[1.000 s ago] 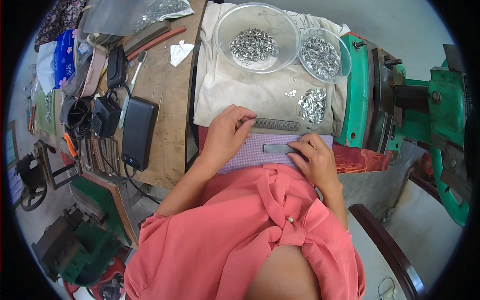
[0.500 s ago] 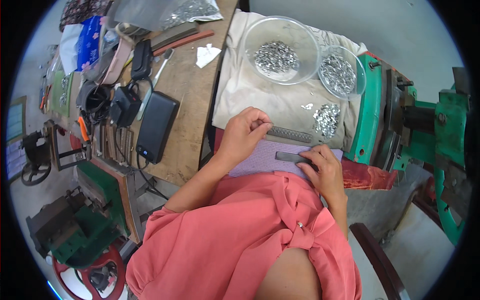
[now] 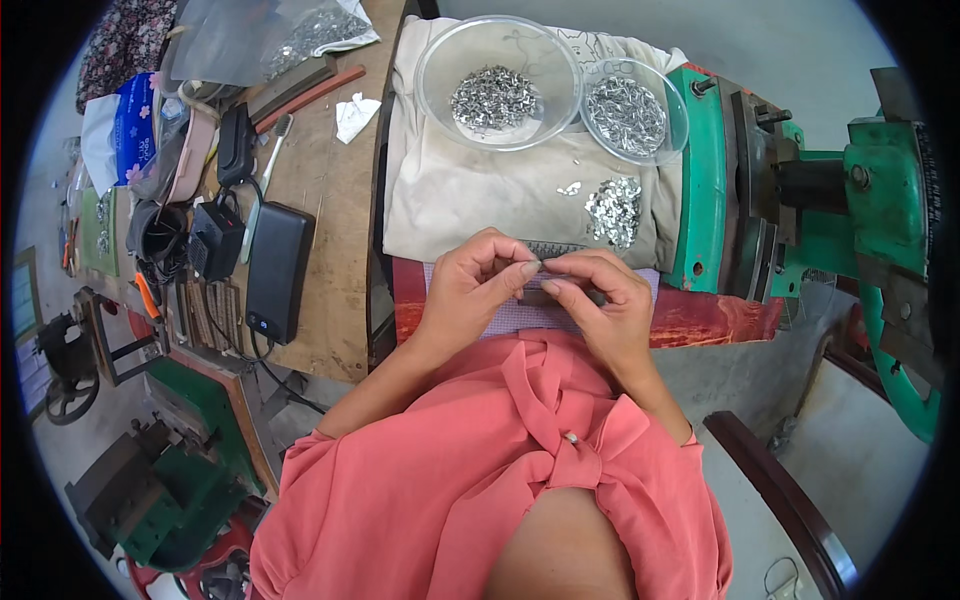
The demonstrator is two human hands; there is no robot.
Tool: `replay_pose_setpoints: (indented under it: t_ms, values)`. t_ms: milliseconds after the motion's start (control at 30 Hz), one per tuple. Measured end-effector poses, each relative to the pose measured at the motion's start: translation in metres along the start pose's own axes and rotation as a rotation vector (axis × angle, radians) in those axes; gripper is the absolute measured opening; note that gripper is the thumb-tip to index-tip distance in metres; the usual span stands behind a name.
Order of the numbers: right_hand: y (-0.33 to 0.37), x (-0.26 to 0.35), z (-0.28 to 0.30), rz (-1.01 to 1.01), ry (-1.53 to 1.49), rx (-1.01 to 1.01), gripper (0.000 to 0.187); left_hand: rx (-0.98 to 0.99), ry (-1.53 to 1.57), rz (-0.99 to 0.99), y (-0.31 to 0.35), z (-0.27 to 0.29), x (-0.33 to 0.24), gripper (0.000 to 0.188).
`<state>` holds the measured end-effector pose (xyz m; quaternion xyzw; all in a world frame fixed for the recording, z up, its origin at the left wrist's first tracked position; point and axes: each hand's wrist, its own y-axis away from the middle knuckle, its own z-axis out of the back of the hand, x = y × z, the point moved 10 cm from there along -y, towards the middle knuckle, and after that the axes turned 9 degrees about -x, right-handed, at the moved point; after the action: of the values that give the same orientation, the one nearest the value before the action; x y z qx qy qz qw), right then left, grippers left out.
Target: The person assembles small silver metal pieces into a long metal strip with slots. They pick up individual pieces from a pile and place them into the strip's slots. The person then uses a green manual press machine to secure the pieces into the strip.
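My left hand (image 3: 474, 284) and my right hand (image 3: 612, 305) meet fingertip to fingertip over the purple cloth (image 3: 500, 322). Both are closed in a pinch; whatever is between the fingers is too small and covered to name. Just beyond the fingertips, a dark metal strip with a row of notches (image 3: 556, 247) shows in part. A flat dark bar (image 3: 536, 298) lies beneath my hands, partly hidden by the right one. Farther off, a loose pile of small shiny metal pieces (image 3: 614, 212) rests on the beige cloth (image 3: 450, 205).
Two clear round tubs, a large one (image 3: 432, 100) and a smaller one (image 3: 681, 130), hold small metal parts at the back. A green machine (image 3: 700, 190) borders the right. On the wooden table (image 3: 340, 230) at left lie a black power bank (image 3: 279, 270) and a toothbrush (image 3: 271, 160).
My right hand has moved left from the flat bar's right end to meet my left fingertips. The bar now lies under my hands. The whole view has shifted slightly.
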<state>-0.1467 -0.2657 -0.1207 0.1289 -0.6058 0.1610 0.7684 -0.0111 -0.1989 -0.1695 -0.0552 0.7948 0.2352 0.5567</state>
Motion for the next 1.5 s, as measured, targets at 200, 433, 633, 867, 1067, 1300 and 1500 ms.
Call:
replay_pose_setpoints:
  t_ms: [200, 433, 633, 867, 1067, 1300, 1500]
  values:
    - [0.000, -0.014, -0.002, -0.065, -0.055, 0.002, 0.012, 0.053, -0.034, -0.042, 0.002, -0.004, -0.002, 0.006]
    - [0.002, -0.009, -0.004, 0.016, 0.011, 0.012, 0.008, 0.067, -0.024, -0.037, 0.002, -0.007, -0.003, 0.006]
    - [0.004, 0.006, -0.004, 0.215, 0.125, -0.026, 0.012, 0.085, 0.025, 0.063, 0.003, -0.010, 0.012, 0.007]
    - [0.010, 0.012, -0.002, 0.277, 0.218, -0.080, 0.015, 0.101, 0.117, 0.141, 0.006, -0.018, 0.027, 0.006]
    - [0.016, 0.016, 0.001, 0.290, 0.241, -0.112, 0.015, 0.065, -0.299, -0.254, 0.014, -0.019, -0.013, 0.003]
    - [0.015, 0.026, 0.004, 0.361, 0.256, -0.106, 0.015, 0.017, -0.450, -0.535, 0.022, -0.020, -0.041, 0.013]
    - [0.017, 0.027, 0.005, 0.399, 0.282, -0.151, 0.018, 0.001, -0.537, -0.574, 0.024, -0.021, -0.048, 0.018]
